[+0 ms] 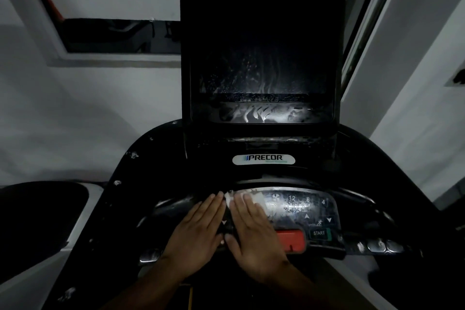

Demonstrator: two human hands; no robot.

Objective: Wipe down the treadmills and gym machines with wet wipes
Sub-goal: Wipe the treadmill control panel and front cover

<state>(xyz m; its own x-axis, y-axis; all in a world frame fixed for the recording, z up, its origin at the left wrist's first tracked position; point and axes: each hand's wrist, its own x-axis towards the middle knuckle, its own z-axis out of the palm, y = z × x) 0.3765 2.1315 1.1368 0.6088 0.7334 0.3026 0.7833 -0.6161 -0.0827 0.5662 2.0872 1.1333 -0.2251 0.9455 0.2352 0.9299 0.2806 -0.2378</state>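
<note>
The upright screen housing (261,58) walls off everything beyond the treadmill's control panel (302,206) — no passage straight ahead. The panel's right half lies open over the number keys, with the red stop button (290,240) and START key (319,233) at its near edge. Free air flanks the console on both sides — white wall (100,108) left, pillar (402,83) right.

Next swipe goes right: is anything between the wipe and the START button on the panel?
Nothing loose lies between. The wipe sits under the flat right hand; only the red button stands along the lower path to the START button.
</note>
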